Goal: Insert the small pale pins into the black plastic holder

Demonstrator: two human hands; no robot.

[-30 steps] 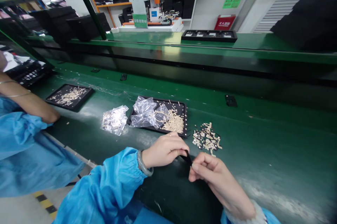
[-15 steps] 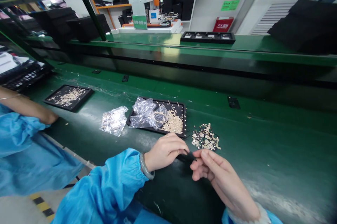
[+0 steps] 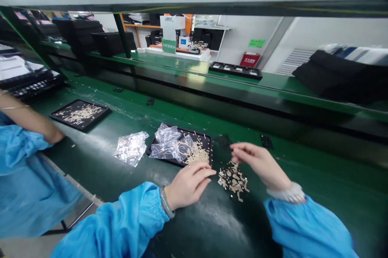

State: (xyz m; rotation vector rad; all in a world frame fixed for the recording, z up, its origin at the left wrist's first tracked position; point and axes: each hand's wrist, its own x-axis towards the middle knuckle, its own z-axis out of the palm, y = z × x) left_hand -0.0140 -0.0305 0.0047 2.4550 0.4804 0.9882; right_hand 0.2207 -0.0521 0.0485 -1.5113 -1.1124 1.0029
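My left hand (image 3: 189, 185) hovers just in front of the black tray (image 3: 210, 144), thumb and fingers a little apart, with nothing visible in them. My right hand (image 3: 260, 165) is raised behind a loose pile of small beige and dark flat parts (image 3: 233, 181). Its thumb and forefinger pinch a thin black piece (image 3: 223, 141), which is smeared by motion, so its exact kind does not show. Heaped in the tray are small beige strips (image 3: 198, 153) and crumpled clear plastic bags (image 3: 165, 144).
Another clear bag (image 3: 131, 148) lies left of the tray. Farther left are a second tray of beige strips (image 3: 80, 114) and a co-worker's arm (image 3: 33, 118). Small black plates (image 3: 266, 141) lie along the back. A raised green shelf (image 3: 188, 68) runs behind the bench.
My hands have parted. The right hand has moved up and away with the black piece, while the left has let go and its fingers have loosened. The camera view has tilted upward.
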